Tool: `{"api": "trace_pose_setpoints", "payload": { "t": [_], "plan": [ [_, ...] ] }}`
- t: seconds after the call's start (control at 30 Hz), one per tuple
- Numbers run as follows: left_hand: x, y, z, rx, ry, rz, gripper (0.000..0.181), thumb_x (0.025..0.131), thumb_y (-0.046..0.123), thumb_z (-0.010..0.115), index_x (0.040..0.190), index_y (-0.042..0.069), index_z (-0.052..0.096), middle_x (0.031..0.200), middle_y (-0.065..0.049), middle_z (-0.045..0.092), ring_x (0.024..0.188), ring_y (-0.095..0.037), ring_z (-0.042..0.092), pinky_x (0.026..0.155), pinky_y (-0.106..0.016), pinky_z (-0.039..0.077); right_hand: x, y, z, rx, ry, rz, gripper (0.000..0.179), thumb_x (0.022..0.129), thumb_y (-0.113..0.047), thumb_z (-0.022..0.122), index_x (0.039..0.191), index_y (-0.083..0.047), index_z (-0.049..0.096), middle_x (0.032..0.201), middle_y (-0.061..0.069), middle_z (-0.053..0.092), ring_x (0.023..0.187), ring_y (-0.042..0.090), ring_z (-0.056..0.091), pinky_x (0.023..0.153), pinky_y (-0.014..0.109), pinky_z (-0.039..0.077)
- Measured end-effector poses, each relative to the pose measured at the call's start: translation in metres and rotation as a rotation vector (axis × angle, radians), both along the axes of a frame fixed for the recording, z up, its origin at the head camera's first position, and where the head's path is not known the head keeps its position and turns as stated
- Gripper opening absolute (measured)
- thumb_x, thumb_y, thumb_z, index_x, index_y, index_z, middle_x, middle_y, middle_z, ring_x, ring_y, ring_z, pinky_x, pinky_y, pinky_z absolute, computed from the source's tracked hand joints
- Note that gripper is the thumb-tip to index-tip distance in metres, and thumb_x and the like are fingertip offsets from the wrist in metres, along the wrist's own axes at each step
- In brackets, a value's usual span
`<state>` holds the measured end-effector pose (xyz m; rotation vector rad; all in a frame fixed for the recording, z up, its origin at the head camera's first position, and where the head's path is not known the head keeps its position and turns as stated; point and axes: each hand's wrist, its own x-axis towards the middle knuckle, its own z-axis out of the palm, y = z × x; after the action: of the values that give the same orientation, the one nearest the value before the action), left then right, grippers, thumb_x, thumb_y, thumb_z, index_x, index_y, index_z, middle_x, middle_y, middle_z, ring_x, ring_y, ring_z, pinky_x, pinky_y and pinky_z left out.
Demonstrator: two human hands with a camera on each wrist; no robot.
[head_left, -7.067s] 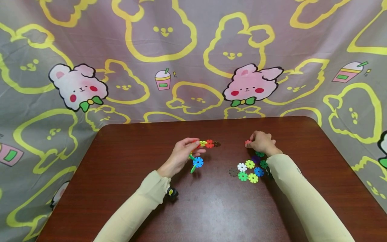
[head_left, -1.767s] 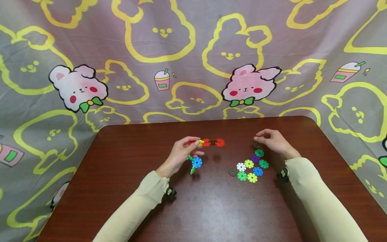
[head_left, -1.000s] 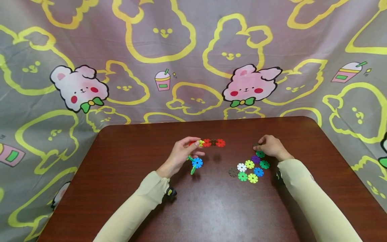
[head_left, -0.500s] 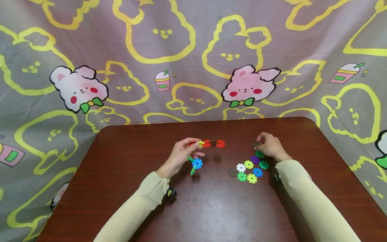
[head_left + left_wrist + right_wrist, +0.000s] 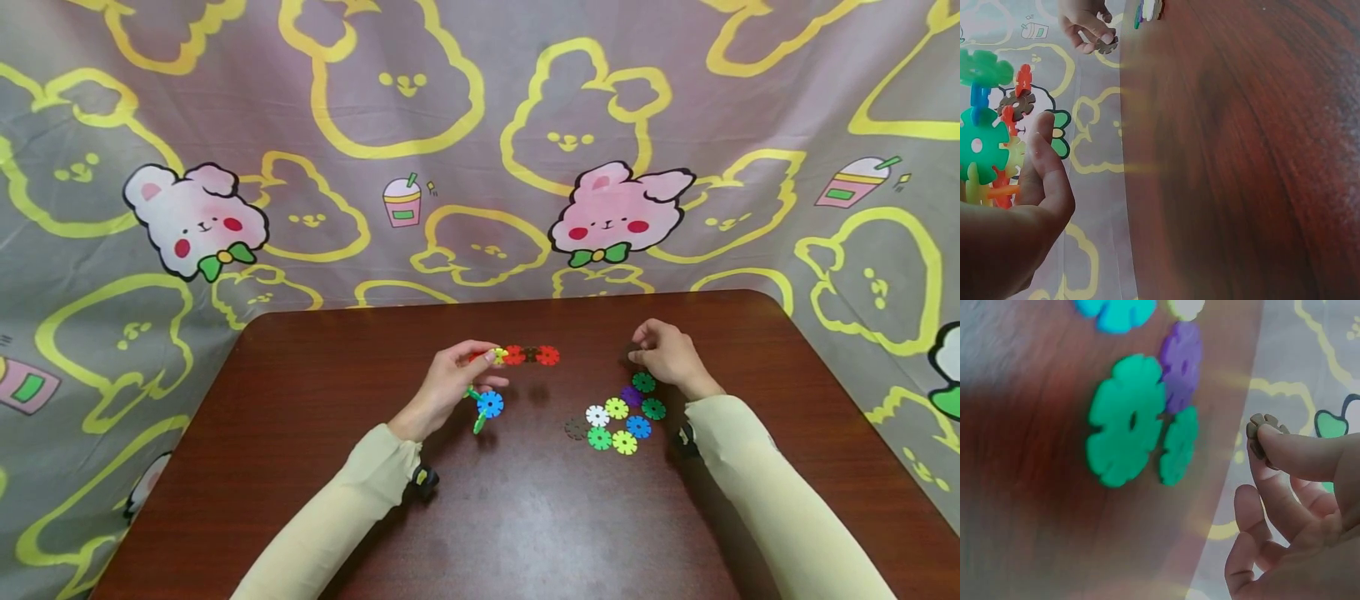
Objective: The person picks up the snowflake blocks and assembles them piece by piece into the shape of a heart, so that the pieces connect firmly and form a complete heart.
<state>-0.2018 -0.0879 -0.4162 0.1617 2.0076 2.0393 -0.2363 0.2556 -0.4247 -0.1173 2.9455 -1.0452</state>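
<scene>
My left hand (image 5: 448, 383) pinches a joined chain of notched plastic discs (image 5: 513, 355) above the table. Red, brown and yellow discs run out to its right, ending in a red disc (image 5: 550, 356). A blue disc (image 5: 491, 405) and green ones hang below the fingers, and part of the chain is hidden by the hand. In the right wrist view my right hand (image 5: 1300, 506) holds a brown notched disc (image 5: 1259, 440) between thumb and forefinger. That hand (image 5: 670, 357) is raised just beyond the loose discs in the head view.
Several loose discs lie flat on the brown table (image 5: 525, 517), among them a white one (image 5: 597, 416), a purple one (image 5: 632, 396), a blue one (image 5: 638, 427) and a dark brown one (image 5: 576, 428). A patterned curtain (image 5: 465, 167) hangs behind the table's far edge.
A brown and a red disc now extend the chain differently from the earliest frame, with red at its end. My right hand has picked the brown disc up off the table. The left hand stays nearly still.
</scene>
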Motion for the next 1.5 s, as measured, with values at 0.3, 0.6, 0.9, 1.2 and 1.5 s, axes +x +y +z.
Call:
{"api": "trace_pose_setpoints", "payload": {
  "t": [0.3,0.6,0.9,1.2,1.5],
  "plan": [
    [0.0,-0.001,0.001,-0.01,0.01,-0.013,0.028,0.097,0.019,0.058,0.12,0.003,0.062,0.114,-0.026,0.067,0.085,-0.023,0.074,0.07,-0.029,0.057,0.002,-0.015,0.011,-0.098,0.023,0.047,0.021,0.089,-0.011,0.066,0.105,-0.003,0.055,0.094,0.015,0.059,0.08,0.027,0.051,0.063,0.032,0.041],
    [-0.002,0.0,0.004,0.006,0.011,0.013,0.027,0.097,0.017,0.059,0.118,0.001,0.062,0.102,-0.013,0.073,0.084,-0.024,0.074,0.071,-0.029,0.057,0.008,-0.035,0.022,-0.178,0.049,0.123,0.02,0.09,-0.014,0.067,0.104,-0.006,0.056,0.094,0.013,0.062,0.08,0.024,0.052,0.065,0.032,0.042],
    [-0.002,-0.002,0.003,0.011,0.019,0.017,0.028,0.096,0.019,0.06,0.118,0.002,0.062,0.102,-0.012,0.073,0.084,-0.023,0.074,0.071,-0.03,0.057,0.012,-0.049,0.028,-0.238,0.056,0.167,0.022,0.088,-0.017,0.071,0.103,-0.009,0.058,0.093,0.01,0.065,0.086,0.023,0.058,0.072,0.033,0.045],
    [-0.005,-0.002,0.002,0.021,0.022,0.028,0.028,0.096,0.019,0.059,0.118,0.001,0.062,0.1,-0.011,0.073,0.083,-0.022,0.074,0.07,-0.029,0.056,0.017,-0.061,0.033,-0.268,0.102,0.222,0.018,0.087,-0.011,0.07,0.1,-0.01,0.058,0.092,0.009,0.064,0.084,0.022,0.059,0.071,0.032,0.046],
    [-0.004,-0.001,0.001,0.012,0.019,0.032,0.027,0.096,0.02,0.059,0.117,0.002,0.063,0.099,-0.009,0.073,0.084,-0.022,0.074,0.07,-0.029,0.056,0.022,-0.07,0.035,-0.281,0.139,0.283,0.017,0.086,-0.006,0.07,0.1,-0.011,0.06,0.091,0.007,0.064,0.084,0.02,0.062,0.074,0.034,0.05]
  ]
}}
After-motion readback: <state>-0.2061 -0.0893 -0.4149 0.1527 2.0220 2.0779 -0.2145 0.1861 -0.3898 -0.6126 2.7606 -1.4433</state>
